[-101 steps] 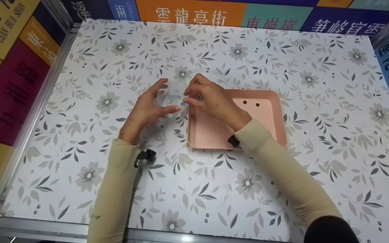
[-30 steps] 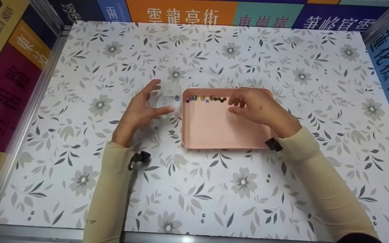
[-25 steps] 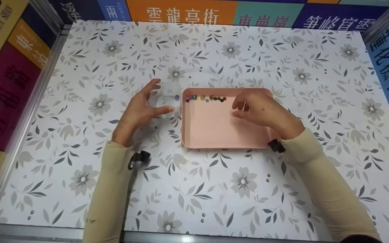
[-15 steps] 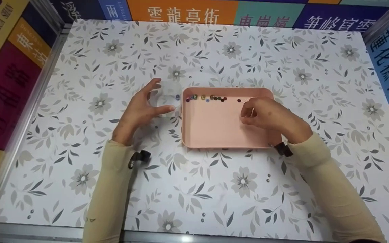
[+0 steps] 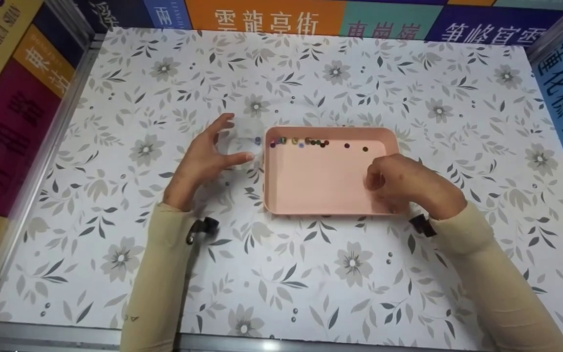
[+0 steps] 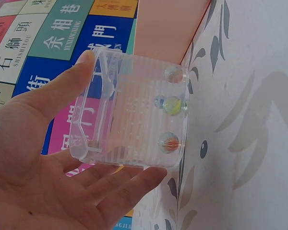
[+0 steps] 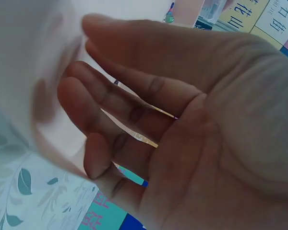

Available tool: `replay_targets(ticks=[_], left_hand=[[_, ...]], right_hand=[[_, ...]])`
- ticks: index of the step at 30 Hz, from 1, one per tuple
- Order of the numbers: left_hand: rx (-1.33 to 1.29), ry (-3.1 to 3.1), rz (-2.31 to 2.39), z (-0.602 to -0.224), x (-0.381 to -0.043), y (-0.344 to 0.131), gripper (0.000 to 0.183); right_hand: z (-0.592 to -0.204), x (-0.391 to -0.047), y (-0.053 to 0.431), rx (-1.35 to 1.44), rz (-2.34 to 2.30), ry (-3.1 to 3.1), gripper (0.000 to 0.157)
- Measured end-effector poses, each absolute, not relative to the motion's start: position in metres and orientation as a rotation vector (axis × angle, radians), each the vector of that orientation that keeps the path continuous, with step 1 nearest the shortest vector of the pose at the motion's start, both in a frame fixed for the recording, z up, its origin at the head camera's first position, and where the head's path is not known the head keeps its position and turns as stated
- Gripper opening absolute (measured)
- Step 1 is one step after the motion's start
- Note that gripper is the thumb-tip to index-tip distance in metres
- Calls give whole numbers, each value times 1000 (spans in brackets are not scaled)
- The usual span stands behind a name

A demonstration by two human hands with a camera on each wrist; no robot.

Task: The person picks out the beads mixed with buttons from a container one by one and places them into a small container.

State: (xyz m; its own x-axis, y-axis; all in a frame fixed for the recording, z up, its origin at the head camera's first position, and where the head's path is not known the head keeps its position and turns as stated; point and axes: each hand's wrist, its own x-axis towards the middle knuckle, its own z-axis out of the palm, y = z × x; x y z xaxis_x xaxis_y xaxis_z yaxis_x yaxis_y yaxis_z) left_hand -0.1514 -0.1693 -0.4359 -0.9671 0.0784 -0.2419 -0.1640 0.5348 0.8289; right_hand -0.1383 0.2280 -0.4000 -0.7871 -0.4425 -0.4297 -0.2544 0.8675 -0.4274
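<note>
My left hand (image 5: 201, 156) holds a clear plastic box (image 6: 134, 112) at the left side of the pink tray (image 5: 320, 195), thumb on one side and fingers on the other. Several marbles lie inside it, among them a yellow-green marble (image 6: 172, 106) and an orange-streaked marble (image 6: 168, 142). My right hand (image 5: 408, 183) is over the right end of the tray, its fingers bent down inside. In the right wrist view the palm is bare, and no marble shows between the loosely curved fingers. A dark green marble (image 5: 365, 149) lies just beyond the fingertips.
A row of several coloured marbles (image 5: 295, 141) runs along the tray's far wall, towards its left. One dark red marble (image 5: 347, 145) sits apart from that row. The flowered tabletop (image 5: 281, 274) surrounds the tray, with printed panels (image 5: 267, 19) behind.
My right hand has moved from beside the clear box to the right end of the tray and nearer to me, uncovering two dark marbles on the way. The left hand keeps its place.
</note>
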Motion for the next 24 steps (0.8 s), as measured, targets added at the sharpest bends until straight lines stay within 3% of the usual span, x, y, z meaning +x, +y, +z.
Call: replay_targets(ticks=[8, 24], left_hand=[[-43, 2523, 1438, -438, -151, -170, 104], [-86, 2522, 1404, -435, -151, -169, 105]], right_hand=[[-391, -131, 227, -391, -300, 2497, 31], [-391, -121, 227, -531, -225, 2487, 22]])
